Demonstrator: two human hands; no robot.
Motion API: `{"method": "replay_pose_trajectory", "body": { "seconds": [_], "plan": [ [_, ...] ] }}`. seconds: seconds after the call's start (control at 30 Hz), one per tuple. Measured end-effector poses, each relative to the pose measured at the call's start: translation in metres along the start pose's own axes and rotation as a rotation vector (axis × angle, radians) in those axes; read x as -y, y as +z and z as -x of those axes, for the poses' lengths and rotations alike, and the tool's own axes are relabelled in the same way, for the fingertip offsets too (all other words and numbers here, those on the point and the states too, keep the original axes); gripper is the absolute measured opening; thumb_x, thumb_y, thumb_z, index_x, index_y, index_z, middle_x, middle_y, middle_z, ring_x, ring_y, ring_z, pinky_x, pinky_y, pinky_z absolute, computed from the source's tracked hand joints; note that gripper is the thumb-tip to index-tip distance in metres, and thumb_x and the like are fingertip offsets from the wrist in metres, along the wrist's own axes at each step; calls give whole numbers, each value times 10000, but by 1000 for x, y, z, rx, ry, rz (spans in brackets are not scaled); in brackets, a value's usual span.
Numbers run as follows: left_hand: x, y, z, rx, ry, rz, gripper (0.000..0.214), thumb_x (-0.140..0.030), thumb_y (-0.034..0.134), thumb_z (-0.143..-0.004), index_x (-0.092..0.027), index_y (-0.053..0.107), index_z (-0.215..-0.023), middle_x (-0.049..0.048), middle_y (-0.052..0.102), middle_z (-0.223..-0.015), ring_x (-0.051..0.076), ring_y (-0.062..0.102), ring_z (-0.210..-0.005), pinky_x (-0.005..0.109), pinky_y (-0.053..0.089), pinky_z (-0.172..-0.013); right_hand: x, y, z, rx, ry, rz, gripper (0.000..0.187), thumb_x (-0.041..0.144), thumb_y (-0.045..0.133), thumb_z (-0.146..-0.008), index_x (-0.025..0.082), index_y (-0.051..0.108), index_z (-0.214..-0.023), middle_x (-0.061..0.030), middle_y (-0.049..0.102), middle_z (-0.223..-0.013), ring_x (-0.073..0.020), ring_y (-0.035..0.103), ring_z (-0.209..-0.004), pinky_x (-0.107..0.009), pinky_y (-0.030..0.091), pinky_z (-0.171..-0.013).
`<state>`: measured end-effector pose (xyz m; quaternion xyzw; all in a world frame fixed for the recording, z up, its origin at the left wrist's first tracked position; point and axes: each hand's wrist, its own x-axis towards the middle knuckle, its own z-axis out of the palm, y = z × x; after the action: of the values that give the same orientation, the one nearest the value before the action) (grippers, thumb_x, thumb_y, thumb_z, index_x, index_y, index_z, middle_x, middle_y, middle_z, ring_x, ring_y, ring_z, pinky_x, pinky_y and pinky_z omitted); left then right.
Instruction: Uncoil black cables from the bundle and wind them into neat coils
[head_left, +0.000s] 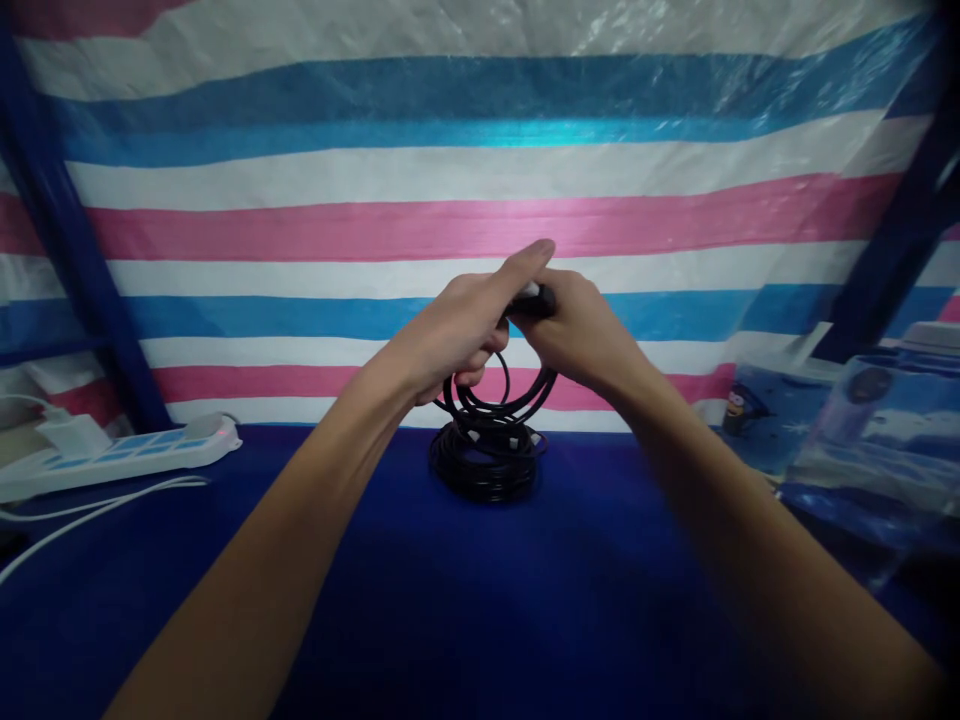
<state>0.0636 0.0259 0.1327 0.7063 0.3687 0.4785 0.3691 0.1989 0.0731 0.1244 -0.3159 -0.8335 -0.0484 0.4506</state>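
At the left of the frame, a white power strip [176,456] is noted, apart from the work. In the centre, the left hand [469,315] is found closed on the black cable [484,472], with fingers curled and thumb extended. Below the hands, much of the cable is seen coiled in a compact stack at the far side of the blue table [465,590]; looser loops are held up above it. A black end piece [546,302] is exposed between the hands. The right hand [581,320] appears closed on the raised cable; its fingertips are hidden. Coiling is judged well advanced. The raised loops are not gathered into the stack, and no tie is made out around them. Plastic-wrapped packages [885,430] are noted at right.
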Motion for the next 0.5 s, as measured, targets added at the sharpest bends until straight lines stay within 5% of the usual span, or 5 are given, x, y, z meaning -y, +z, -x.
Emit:
{"method": "replay_pose_trajectory", "body": {
  "seconds": [0.2,0.27,0.37,0.5],
  "plan": [
    [9,1,-6,-122,57,-175,567,-720,318,-812,-191,353,-610,-33,257,-492,46,200,-373,214,158,-373,15,-15,8,53,181,624,289,369,488,-832,119,596,-737,-142,599,-740,-264,572,-687,-295,263,-523],
    [11,0,-9,-201,119,-246,563,-686,294,-840,-189,354,-582,-16,286,-480,69,260,-391,230,216,-393,14,-17,7,71,117,487,251,329,491,-840,119,597,-750,-140,614,-798,-248,581,-716,-294,304,-531],
    [11,-3,-12,-300,179,-277,574,-641,242,-872,-183,405,-566,13,370,-485,102,370,-435,247,316,-456,10,-17,4,157,81,-35,177,197,437,-853,149,593,-783,-59,629,-749,-142,572,-588,-254,371,-500],
    [20,-18,-19,-437,223,-285,464,-510,304,-900,-170,504,-656,61,537,-665,145,506,-631,267,400,-601,4,-14,0,-70,166,-261,188,157,489,-811,148,517,-625,-5,514,-543,-74,437,-412,-216,308,-387]
  ]
}}
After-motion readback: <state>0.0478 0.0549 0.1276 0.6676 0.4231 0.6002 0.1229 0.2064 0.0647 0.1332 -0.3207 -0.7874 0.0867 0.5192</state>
